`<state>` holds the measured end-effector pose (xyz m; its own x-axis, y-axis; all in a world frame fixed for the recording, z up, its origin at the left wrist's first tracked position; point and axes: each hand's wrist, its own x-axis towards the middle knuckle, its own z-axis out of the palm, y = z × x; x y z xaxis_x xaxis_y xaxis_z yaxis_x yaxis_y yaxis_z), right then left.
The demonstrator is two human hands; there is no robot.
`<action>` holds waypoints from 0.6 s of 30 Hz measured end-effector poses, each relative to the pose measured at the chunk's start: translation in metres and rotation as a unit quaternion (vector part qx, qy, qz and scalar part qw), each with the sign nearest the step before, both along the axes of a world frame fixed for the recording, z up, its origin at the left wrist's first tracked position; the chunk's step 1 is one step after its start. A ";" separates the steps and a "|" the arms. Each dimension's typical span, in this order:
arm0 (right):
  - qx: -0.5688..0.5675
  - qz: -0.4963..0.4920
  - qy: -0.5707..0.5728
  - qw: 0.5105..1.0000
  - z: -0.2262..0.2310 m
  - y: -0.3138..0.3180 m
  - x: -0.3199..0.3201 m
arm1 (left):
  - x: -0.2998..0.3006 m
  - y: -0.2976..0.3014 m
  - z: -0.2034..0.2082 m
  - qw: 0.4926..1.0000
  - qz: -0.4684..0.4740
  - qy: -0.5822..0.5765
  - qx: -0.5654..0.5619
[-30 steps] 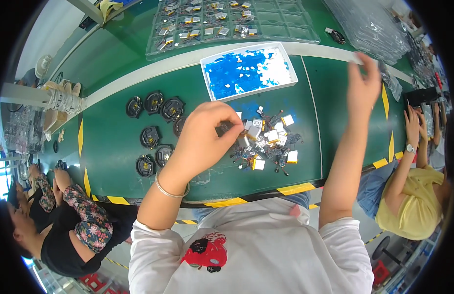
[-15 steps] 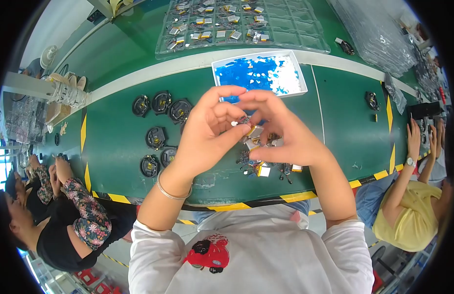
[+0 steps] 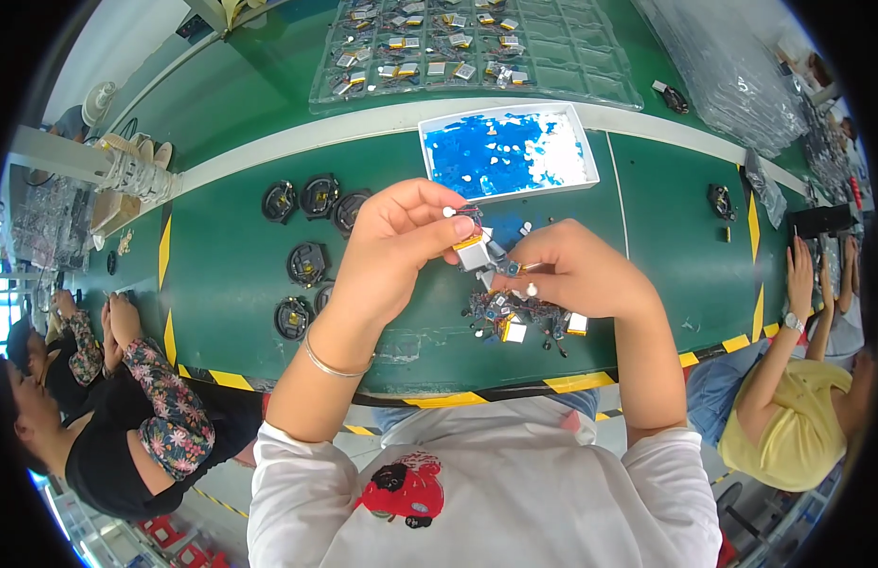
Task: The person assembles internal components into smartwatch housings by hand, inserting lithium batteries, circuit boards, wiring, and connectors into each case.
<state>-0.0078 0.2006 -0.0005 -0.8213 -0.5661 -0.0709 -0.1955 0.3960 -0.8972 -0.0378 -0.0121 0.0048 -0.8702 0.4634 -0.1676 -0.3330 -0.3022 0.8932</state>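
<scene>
Between the thumb and fingers of my left hand (image 3: 387, 246) is a small silver battery with a yellow edge and wires (image 3: 472, 253), held above the green bench. My right hand (image 3: 585, 270) is lower and to the right, its thumb and fingertips closed on a small wired electronic part (image 3: 522, 270). A white tip shows just below those fingertips. Under and in front of the right hand lies a tangled pile of wired batteries and small parts (image 3: 514, 329). Its far side is partly hidden by the hand.
Several round black housings (image 3: 306, 263) lie left of my left arm. Beyond my hands stands a white box (image 3: 590, 156) with a blue sheet and white bits. A clear compartment tray (image 3: 590, 71) of wired batteries is further back. Co-workers sit on both sides.
My hands have moved apart. The right has dropped toward the pile and its fingers have closed, while the left still holds the battery, now turned more into view.
</scene>
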 end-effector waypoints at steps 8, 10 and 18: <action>0.007 -0.080 0.018 0.997 0.016 0.015 -0.001 | -0.007 -0.006 -0.010 0.999 -0.036 -0.023 -0.001; 0.010 -0.093 -0.004 0.996 0.017 0.018 -0.001 | -0.007 -0.005 -0.011 0.999 -0.034 -0.022 0.008; 0.129 -0.019 0.017 0.991 0.023 0.028 -0.002 | -0.008 -0.006 -0.009 1.000 0.012 0.014 0.005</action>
